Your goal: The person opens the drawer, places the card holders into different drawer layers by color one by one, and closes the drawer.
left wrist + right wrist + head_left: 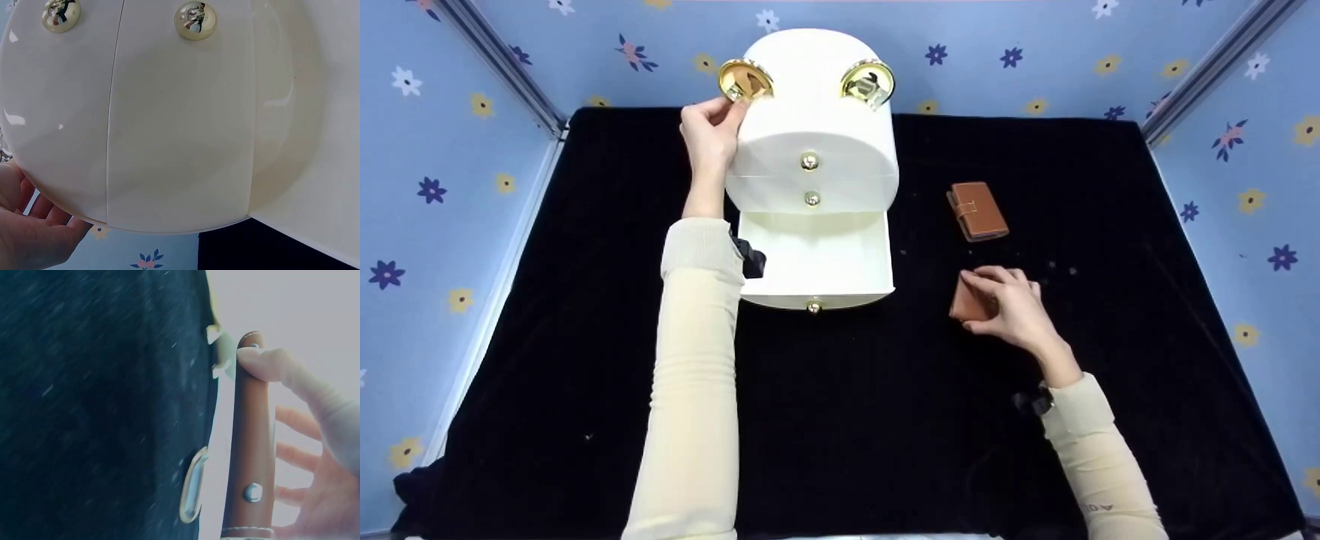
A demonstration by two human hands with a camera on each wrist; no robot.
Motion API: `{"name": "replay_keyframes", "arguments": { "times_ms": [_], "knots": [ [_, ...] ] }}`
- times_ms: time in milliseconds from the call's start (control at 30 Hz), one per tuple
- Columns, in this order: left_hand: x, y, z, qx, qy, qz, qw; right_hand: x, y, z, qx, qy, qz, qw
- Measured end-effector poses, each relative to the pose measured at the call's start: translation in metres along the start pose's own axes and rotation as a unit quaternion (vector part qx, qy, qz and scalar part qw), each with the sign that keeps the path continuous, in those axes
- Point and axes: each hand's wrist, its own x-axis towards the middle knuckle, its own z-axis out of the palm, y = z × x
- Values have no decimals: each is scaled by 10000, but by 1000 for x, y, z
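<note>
A white drawer box (817, 112) with a rounded front stands at the back, its bottom drawer (817, 259) pulled out and bare inside. Small gold knobs (195, 20) sit on the drawer fronts. At the box's left side is my left hand (712, 131), fingers against its edge just below a round gold piece (744, 79). Low over the black cloth, my right hand (1011, 307) pinches a small brown leather case (250, 439) with stitching and metal studs. Behind it lies a brown leather wallet (979, 211) with a strap closure.
A second round gold piece (868, 82) is on the box's right. Black cloth (840, 420) covers the table. Blue flowered panels (1020, 45) enclose the back and both sides. Tiny pale specks (1063, 266) lie on the cloth near the right hand.
</note>
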Motion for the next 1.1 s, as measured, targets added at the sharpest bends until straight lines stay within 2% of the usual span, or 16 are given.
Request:
{"name": "replay_keyframes", "arguments": {
  "times_ms": [500,1100],
  "knots": [
    [-1,1,0,-50,-43,-39,10000,31,-47,-6,19,277,-458,9986],
    [-1,0,0,-12,-26,32,10000,77,-94,2,261,115,-871,9958]
  ]
}}
